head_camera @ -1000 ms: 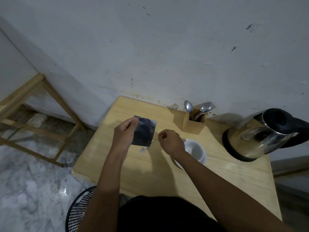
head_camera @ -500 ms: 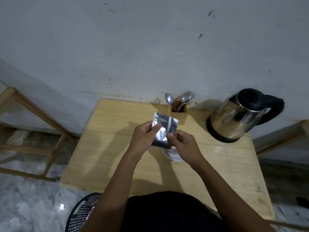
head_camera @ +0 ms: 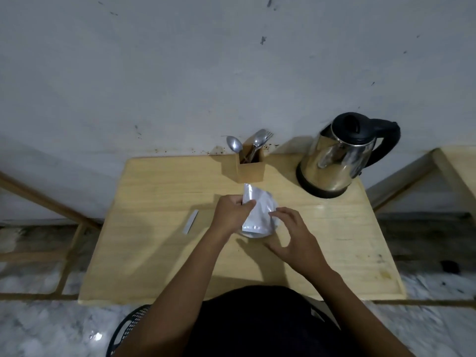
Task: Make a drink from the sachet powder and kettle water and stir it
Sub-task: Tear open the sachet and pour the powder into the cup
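Observation:
My left hand [head_camera: 231, 213] pinches a silver foil sachet [head_camera: 258, 211] by its left edge and holds it over a white cup [head_camera: 253, 235], of which only the near rim shows below the sachet. My right hand [head_camera: 293, 237] is just right of the sachet with its fingers spread and curled, thumb tip near the foil; it grips nothing that I can see. A torn-off silver strip [head_camera: 190, 222] lies on the wooden table [head_camera: 159, 243] to the left. The steel kettle [head_camera: 340, 158] with a black lid and handle stands at the back right.
A wooden holder [head_camera: 251, 168] with spoons [head_camera: 234, 144] and a fork stands against the wall behind the cup. A black perforated basket [head_camera: 126, 328] sits on the marble floor at the table's near left. Wooden frames flank the table on both sides.
The sachet has come down over the cup, held by my left hand alone. My right hand has let go of it and opened. A torn strip now lies on the table.

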`<state>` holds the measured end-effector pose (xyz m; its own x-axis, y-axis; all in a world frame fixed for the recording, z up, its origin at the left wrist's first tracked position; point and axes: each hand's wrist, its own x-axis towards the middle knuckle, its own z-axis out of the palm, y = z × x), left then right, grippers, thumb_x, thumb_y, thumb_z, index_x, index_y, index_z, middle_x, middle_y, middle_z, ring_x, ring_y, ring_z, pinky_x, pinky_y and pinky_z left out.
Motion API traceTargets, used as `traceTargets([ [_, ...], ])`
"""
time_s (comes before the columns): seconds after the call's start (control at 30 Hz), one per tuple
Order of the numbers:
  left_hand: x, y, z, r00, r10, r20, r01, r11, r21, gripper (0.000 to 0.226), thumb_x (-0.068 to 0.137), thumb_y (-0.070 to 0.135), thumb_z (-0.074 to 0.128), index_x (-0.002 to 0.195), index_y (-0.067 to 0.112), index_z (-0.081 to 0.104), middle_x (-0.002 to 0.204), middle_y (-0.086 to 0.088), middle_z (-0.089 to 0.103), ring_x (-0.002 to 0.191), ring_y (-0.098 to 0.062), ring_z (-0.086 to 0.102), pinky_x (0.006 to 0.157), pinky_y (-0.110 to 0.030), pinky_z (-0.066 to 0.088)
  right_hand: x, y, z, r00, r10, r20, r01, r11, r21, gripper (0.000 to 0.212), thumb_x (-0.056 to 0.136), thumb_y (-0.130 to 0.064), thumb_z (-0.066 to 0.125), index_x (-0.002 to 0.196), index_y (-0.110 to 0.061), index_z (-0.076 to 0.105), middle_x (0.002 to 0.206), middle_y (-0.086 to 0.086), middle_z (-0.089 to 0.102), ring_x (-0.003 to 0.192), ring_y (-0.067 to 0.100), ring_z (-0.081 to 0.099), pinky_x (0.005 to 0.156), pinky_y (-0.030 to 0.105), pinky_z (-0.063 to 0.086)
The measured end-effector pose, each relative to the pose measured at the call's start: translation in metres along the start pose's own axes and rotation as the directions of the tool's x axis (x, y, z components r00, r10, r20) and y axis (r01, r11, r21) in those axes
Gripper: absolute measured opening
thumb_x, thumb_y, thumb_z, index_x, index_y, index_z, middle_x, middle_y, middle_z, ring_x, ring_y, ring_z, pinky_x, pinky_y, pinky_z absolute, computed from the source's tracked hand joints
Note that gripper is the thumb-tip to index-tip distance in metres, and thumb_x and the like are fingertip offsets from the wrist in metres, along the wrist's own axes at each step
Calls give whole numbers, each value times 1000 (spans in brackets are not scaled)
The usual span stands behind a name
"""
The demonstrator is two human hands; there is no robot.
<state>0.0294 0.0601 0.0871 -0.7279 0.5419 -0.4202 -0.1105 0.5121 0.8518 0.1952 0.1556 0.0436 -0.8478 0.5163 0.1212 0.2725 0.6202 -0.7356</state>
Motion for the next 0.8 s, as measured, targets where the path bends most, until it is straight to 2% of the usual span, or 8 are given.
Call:
traceTargets([
  [0.07, 1, 0, 3, 1000, -23, 9, 23, 1000, -9, 31, 84, 22, 64, 77, -8, 65, 72, -11, 59, 67, -20, 56, 62, -31, 41, 0, 0, 5, 992, -66, -111, 64, 998, -19, 34, 82, -26, 73, 115, -24, 63, 121, -9, 58, 108, 5, 59, 70, 29, 56],
  [0.13, 4, 1, 5, 999, -44, 27, 44, 999, -15, 29, 86, 25, 63, 73, -1, 63, 71, -15, 57, 65, -23, 59, 59, -31, 42, -1, 2, 8, 975, -99, -200, 102, 995, 5, 19, 86, -14, 71, 105, -18, 68, 108, -6, 65, 99, 8, 64, 73, 32, 56],
  [0.23, 4, 6, 1, 991, -111, 70, 119, 986, -120, 28, 91, 27, 60, 83, 1, 66, 77, -18, 71, 55, -28, 68, 43, -22, 46, 1, 3, 7, 960, -86, -265, 95, 995, 21, 15, 87, -5, 69, 100, -13, 70, 98, -2, 71, 90, 9, 66, 77, 28, 54],
  [0.3, 4, 7, -4, 991, -128, 44, 133, 983, -130, 29, 92, 32, 58, 90, 6, 70, 78, -15, 76, 52, -25, 68, 40, -22, 45, 5, 5, 4, 961, -55, -272, 66, 997, 29, 16, 87, -5, 69, 101, -12, 71, 97, -2, 72, 89, 6, 65, 80, 22, 53],
  [0.43, 15, -11, -16, 999, 5, -32, -5, 1000, 11, 26, 95, 27, 52, 111, 12, 65, 85, -9, 73, 52, -16, 62, 45, -19, 44, 17, 7, -1, 967, 3, -254, 11, 999, 52, 15, 88, -7, 69, 102, -11, 72, 97, -3, 73, 89, 0, 61, 82, 8, 46],
  [0.57, 27, -33, -23, 975, 221, -2, -209, 928, 308, 39, 94, 23, 54, 133, 23, 53, 105, -2, 58, 64, -12, 49, 62, -23, 42, 32, 8, -10, 981, 57, -186, -48, 998, 52, 12, 89, -13, 68, 100, -15, 73, 93, -6, 73, 83, 2, 62, 77, 17, 50],
  [0.67, 32, -38, -21, 949, 312, 49, -307, 876, 371, 37, 91, 25, 60, 128, 24, 58, 110, 1, 53, 76, -15, 48, 76, -28, 44, 44, 8, -17, 992, 71, -108, -69, 997, 18, 13, 90, -19, 68, 102, -19, 73, 91, -12, 72, 80, 2, 63, 75, 26, 54],
  [0.8, 42, -38, -16, 942, 332, 54, -328, 870, 368, 20, 89, 22, 63, 103, 10, 73, 99, 0, 58, 87, -20, 57, 78, -32, 47, 61, 5, -23, 998, 56, -38, -57, 998, -29, 16, 89, -23, 68, 104, -22, 73, 93, -11, 73, 82, 3, 65, 76, 32, 55],
])
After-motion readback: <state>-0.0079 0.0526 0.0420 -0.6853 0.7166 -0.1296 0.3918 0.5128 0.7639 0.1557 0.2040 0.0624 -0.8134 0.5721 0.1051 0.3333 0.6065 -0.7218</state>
